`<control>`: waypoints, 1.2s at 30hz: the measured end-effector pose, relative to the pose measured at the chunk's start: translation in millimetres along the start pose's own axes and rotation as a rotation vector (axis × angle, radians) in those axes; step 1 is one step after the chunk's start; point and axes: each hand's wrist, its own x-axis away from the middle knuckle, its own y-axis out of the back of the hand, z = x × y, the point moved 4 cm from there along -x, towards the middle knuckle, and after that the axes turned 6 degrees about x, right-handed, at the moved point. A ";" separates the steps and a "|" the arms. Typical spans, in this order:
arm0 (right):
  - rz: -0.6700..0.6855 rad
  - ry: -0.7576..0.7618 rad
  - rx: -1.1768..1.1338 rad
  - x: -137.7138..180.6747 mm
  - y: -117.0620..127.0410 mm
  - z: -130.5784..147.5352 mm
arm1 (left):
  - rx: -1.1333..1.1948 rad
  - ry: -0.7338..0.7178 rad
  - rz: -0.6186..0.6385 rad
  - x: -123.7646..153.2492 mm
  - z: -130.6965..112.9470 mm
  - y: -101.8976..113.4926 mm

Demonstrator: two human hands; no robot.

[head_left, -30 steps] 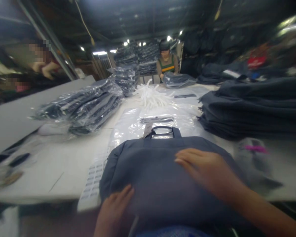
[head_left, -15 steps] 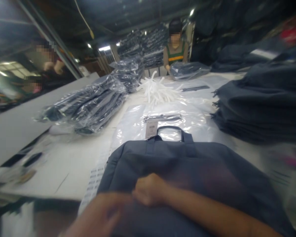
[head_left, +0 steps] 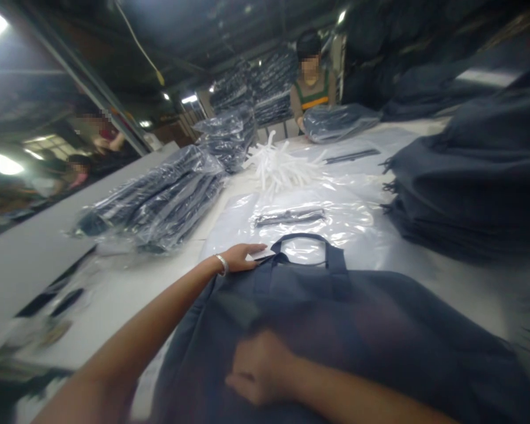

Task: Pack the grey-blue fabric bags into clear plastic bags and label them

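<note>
A dark blue bag (head_left: pixel 371 318) lies in front of me, its carry handle (head_left: pixel 311 238) pointing away. At the near side of that handle my left hand (head_left: pixel 241 258), with a bracelet at the wrist, pinches the white hang tag (head_left: pixel 265 254) between thumb and fingers. My right hand (head_left: pixel 260 365) is curled closed over the middle of the bag and somewhat blurred. What it grips, if anything, is hidden. Clear plastic bags (head_left: pixel 234 218) lie flat just beyond the handle.
Plastic-wrapped dark bags (head_left: pixel 159 188) are heaped at the left. A bunch of white strips (head_left: pixel 282 165) lies farther back. Dark bags (head_left: pixel 463 182) form a tall stack on the right. Across the table a co-worker (head_left: pixel 313 88) stands at a wrapped bag (head_left: pixel 340 123).
My left hand has moved forward from the near edge to the handle and taken hold of the hang tag. My right hand has shifted slightly toward me, still closed.
</note>
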 end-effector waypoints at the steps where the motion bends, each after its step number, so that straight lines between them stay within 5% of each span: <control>1: 0.001 -0.002 -0.003 -0.2 -0.4 0.0 | 0.022 0.004 -0.020 -1.9 3.3 -1.5; 6: 0.009 -0.008 -0.007 -1.2 -1.2 -0.6 | 0.057 -0.011 -0.074 -0.1 5.0 -5.4; 12: 0.015 -0.010 -0.010 -1.6 1.6 -1.1 | 0.281 -0.048 0.102 11.9 2.8 -9.2; 18: 0.036 -0.019 -0.020 -2.9 0.1 -1.5 | 0.023 -0.026 -0.105 10.0 -14.2 4.9; 25: 0.069 -0.020 -0.045 -2.2 2.0 -1.7 | -0.522 0.052 -0.271 59.5 -79.8 27.0; 27: 0.026 0.004 -0.071 -2.4 9.9 -0.6 | -0.363 0.137 -0.332 73.7 -82.3 22.7; 32: -0.248 -0.047 -0.078 -10.3 58.9 -18.5 | 0.538 0.314 -0.374 89.7 -45.1 -22.8; 36: -0.357 -0.389 0.226 -9.6 124.2 -71.6 | 0.599 0.297 -0.456 91.9 -26.9 -64.9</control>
